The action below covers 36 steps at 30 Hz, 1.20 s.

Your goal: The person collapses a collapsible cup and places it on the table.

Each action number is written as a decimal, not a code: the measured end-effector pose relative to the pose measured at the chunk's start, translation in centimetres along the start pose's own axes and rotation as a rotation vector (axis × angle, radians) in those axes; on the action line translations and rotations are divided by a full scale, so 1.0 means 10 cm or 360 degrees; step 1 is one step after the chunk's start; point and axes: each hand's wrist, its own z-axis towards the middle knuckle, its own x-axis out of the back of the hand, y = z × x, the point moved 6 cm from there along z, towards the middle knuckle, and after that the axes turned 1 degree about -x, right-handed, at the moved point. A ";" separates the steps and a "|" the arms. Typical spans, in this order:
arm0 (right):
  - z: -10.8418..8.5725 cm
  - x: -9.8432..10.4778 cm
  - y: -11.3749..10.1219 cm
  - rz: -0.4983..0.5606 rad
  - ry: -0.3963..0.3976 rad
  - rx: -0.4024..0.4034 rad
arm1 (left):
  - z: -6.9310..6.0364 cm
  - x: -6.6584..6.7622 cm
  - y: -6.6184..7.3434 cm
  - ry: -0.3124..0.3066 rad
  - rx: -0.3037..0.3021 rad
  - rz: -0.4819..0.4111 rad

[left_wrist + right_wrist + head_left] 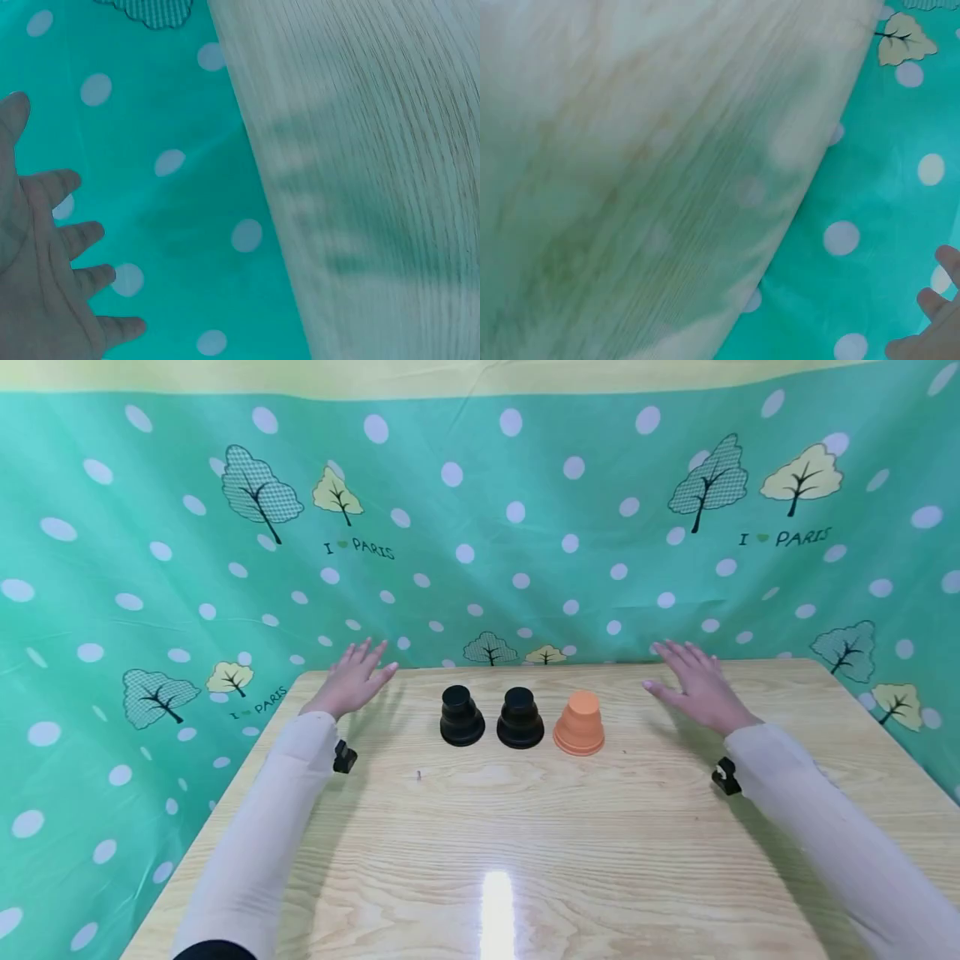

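Head view shows left hand (350, 682) and right hand (702, 693) with fingers spread, gripping nothing, either side of the left black tiered cup (462, 718), middle black tiered cup (520, 720) and orange tiered cup (580, 725) standing apart on the wooden table (420, 835), handling seemingly unstarted or finished.

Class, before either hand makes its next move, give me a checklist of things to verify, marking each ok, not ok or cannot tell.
1. Left hand free, fingers spread: ok.
2. Right hand free, fingers spread: ok.
3. Left black piece, middle black piece and orange piece standing wide end down on the table: ok.
4. Gaps between neighbouring pieces: ok.
5. Hand touching a piece: not ok, neither does.
6. Anything beneath the pieces: cannot tell, hidden.
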 end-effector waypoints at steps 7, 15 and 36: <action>-0.01 -0.02 -0.17 0.0190 -0.0024 0.0040 | -0.06 0.01 0.20 0.0036 -0.0090 -0.0006; -0.02 -0.10 -0.33 0.0469 -0.0100 -0.0025 | -0.14 -0.01 0.34 0.0043 -0.0168 -0.0101; -0.02 -0.57 -0.81 0.0939 -0.0322 -0.0257 | -0.24 -0.22 0.67 -0.0020 -0.0224 -0.0666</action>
